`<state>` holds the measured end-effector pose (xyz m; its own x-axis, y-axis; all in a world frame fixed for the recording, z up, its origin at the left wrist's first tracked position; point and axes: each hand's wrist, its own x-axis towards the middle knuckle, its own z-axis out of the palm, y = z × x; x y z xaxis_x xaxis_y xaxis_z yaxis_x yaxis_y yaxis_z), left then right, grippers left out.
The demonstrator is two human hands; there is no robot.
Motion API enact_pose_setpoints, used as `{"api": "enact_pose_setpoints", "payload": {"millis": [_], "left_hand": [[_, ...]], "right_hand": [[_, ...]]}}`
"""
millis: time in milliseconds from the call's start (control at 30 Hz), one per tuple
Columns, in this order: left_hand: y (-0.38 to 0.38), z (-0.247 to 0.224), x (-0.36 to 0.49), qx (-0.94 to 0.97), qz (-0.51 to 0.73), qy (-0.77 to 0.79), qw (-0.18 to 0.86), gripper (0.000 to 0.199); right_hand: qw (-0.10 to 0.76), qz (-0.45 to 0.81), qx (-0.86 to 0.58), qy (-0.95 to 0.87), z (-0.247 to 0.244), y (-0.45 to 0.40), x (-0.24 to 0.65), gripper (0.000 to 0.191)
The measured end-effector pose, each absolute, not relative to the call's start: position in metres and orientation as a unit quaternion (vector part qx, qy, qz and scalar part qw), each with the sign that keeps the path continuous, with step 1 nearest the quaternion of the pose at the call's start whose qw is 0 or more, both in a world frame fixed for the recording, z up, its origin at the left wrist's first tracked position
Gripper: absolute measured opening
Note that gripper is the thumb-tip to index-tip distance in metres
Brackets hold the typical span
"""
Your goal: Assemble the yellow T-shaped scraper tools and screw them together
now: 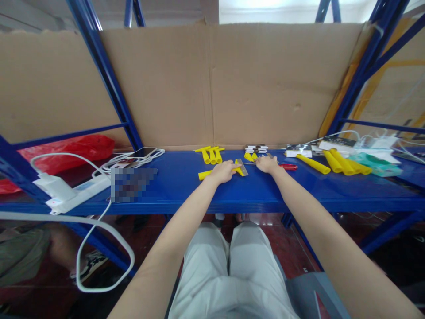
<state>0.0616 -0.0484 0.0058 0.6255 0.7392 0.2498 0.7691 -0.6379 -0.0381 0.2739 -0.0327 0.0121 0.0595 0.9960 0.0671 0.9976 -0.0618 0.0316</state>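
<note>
Yellow scraper [239,170] is on the blue bench [179,184] in front of me, my left hand [224,171] clamped on it, metal blade pointing right. My right hand [266,164] is just right of the blade, fingers curled, can't tell on what, red handle [288,167] right beside it. Three yellow handles [212,156] lie behind my left hand, more yellow tubes [345,162] far right.

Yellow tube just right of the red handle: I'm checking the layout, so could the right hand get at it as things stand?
Probably yes: the yellow tube lies close to the right hand, with only the low red handle seen between them.
</note>
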Motion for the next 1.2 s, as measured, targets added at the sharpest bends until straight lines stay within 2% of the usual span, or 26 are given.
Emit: {"api": "enact_pose_setpoints", "payload": {"millis": [200, 633, 1200], "left_hand": [[-0.0482, 0.0059, 0.0614, -0.901, -0.108, -0.415, 0.073, 0.046], [-0.046, 0.0041, 0.061, -0.899, -0.115, -0.416, 0.073, 0.045], [-0.0467, 0.005, 0.061, -0.9, -0.114, -0.416, 0.068, 0.046]], "right_hand": [[-0.009, -0.067, -0.737, -0.673, 0.015, -0.0384, 0.2674, 0.048], [-0.004, -0.041, -0.739, -0.673, 0.0164, -0.04, 0.2697, 0.046], [-0.003, -0.091, -0.719, -0.689, 0.0117, -0.0391, 0.2767, 0.043]]}}
